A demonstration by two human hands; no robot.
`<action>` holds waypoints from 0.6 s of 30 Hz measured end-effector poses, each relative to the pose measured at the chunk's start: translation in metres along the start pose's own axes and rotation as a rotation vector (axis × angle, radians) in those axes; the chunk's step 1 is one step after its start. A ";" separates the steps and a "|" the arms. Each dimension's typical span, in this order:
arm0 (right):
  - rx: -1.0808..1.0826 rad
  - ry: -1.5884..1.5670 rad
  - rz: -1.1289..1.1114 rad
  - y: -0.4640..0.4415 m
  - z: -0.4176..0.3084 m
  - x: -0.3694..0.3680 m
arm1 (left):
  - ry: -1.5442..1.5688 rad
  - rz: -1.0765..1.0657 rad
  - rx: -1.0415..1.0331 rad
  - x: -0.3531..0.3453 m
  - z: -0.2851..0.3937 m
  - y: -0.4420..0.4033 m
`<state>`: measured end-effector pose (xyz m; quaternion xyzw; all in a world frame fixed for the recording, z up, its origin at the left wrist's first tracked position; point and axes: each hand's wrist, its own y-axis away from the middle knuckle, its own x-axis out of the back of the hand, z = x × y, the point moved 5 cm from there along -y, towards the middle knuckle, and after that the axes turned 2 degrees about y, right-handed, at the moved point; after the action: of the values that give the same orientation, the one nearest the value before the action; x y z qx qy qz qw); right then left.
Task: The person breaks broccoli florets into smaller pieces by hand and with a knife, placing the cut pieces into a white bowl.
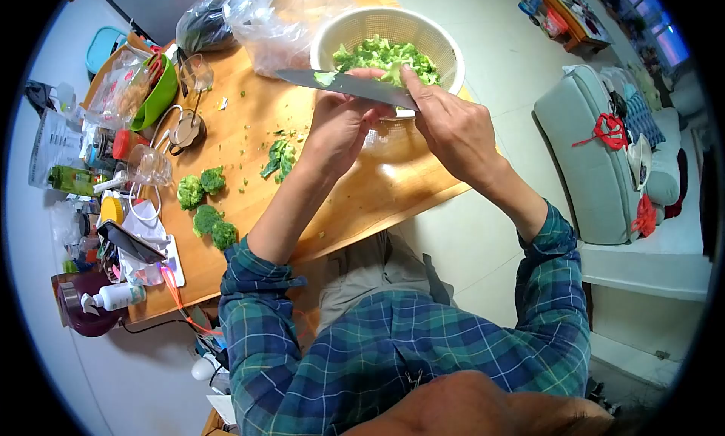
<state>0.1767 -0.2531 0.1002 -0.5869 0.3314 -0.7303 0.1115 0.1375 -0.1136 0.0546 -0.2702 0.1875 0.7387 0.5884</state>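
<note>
My right hand [457, 130] is closed round the handle of a knife [351, 86], whose broad blade points left across the front of a white colander [456, 47]. Cut broccoli [377, 52] lies inside the colander. My left hand [340, 126] is behind and under the blade, its fingers curled on a broccoli floret [392, 75] close to my right thumb; the blade partly hides this grip. A small pale green piece [325, 78] clings to the blade near its tip. Several broccoli heads [204, 209] rest on the table left of my left forearm.
Broccoli leaves and scraps [280, 158] are scattered on the wooden table [347, 205]. Behind, clear plastic bags [276, 28] touch the colander's left side. A green bowl [158, 96], a glass cup [149, 166], a phone [132, 242] and a pump bottle [113, 297] crowd the left edge.
</note>
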 end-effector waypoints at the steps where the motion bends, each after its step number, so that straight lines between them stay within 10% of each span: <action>1: -0.013 -0.008 -0.009 0.000 0.001 -0.001 | 0.003 0.003 0.001 0.002 -0.001 0.000; 6: -0.067 -0.197 0.046 0.003 0.010 -0.001 | 0.028 -0.028 0.013 0.006 0.000 -0.008; 11: -0.510 -1.094 -0.201 -0.007 0.027 -0.007 | 0.050 0.024 0.071 0.001 0.005 -0.006; 18: -0.585 -1.293 -0.334 -0.006 0.025 -0.018 | -0.025 0.015 0.081 0.005 0.002 -0.005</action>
<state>0.2070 -0.2476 0.0917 -0.9495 0.2871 -0.1263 0.0106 0.1413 -0.1075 0.0530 -0.2354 0.2117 0.7383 0.5956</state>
